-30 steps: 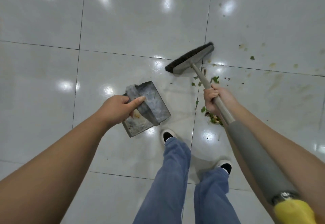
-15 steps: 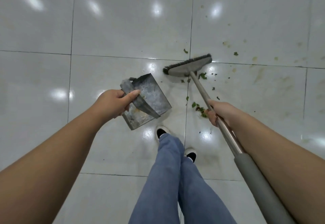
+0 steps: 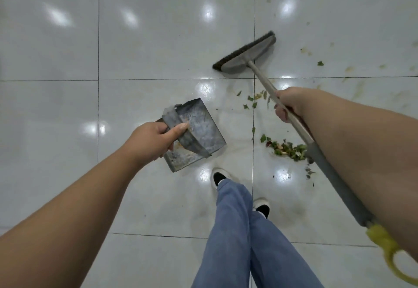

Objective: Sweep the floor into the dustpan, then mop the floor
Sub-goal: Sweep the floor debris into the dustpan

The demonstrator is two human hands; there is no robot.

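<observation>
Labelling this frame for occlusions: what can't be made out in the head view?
- Grey metal dustpan: near part of its pan hidden by the left hand; whether it touches the floor, cannot tell.
- Heap of green leaf scraps: right end hidden behind the grey broom handle.
- Yellow loop at the handle's end: cut off by the right edge.
- Right hand: fingers hidden under the handle.

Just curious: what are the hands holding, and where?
Left hand grips the metal dustpan by its strap handle; right hand grips the broom partway down its shaft.
</observation>
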